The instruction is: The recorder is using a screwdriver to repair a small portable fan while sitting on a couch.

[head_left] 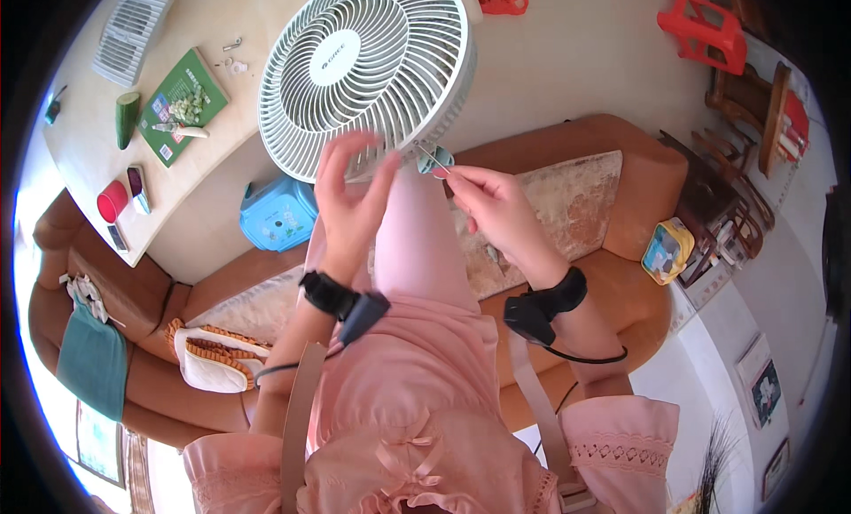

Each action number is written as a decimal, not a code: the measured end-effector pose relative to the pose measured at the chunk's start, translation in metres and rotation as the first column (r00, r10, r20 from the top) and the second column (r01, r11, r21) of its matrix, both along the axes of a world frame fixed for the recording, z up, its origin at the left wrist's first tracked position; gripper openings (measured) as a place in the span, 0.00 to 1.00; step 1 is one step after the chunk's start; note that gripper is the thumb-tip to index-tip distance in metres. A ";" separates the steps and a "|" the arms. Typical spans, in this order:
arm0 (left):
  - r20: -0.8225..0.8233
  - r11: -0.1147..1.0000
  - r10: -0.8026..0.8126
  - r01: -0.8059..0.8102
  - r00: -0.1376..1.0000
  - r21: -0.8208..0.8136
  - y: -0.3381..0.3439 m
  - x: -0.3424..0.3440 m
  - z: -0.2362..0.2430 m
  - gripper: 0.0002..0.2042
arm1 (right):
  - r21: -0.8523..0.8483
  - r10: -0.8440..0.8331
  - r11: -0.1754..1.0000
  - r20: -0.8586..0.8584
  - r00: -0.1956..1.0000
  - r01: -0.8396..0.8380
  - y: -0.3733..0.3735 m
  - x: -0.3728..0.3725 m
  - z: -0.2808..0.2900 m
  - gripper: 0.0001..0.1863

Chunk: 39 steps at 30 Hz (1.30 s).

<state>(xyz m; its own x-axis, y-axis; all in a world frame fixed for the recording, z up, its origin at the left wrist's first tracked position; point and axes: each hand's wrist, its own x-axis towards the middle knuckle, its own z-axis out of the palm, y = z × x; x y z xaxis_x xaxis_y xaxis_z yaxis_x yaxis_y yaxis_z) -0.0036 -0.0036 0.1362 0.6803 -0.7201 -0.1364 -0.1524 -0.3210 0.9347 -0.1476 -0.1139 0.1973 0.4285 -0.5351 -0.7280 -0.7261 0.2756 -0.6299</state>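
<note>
A round white fan head (363,66) with a slatted grille rests tilted in front of me, its lower rim above my lap. My left hand (350,199) is at the near edge of the grille, fingers curved and spread with nothing between them; the fingertips are slightly blurred. My right hand (501,208) pinches the end of a thin metal rod (434,157), which points at the fan's lower right rim. Just behind the rod is a small teal piece (436,162), partly hidden, whose kind I cannot make out.
On the pale table (208,164) at left lie a green book (168,97), a cucumber (127,120), a red cup (113,201) and a white vent-like panel (131,35). A blue bin (279,214) stands below. Behind are a brown sofa (620,284) and a red stool (705,31).
</note>
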 end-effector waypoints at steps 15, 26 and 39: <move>-0.907 0.946 0.286 0.062 0.308 0.319 -0.012 -0.026 0.017 0.14 | 0.563 -0.606 0.649 -0.025 0.795 0.512 0.019 0.001 0.007 0.07; -0.853 0.870 0.372 -0.183 -0.367 0.458 -0.023 -0.031 0.019 0.12 | 0.537 -0.601 0.652 -0.064 0.797 0.535 0.017 -0.053 -0.001 0.12; -0.776 0.817 0.383 -0.208 -0.502 0.537 -0.026 -0.037 0.015 0.04 | 0.538 -0.697 0.588 -0.042 0.716 0.604 0.017 -0.067 -0.005 0.11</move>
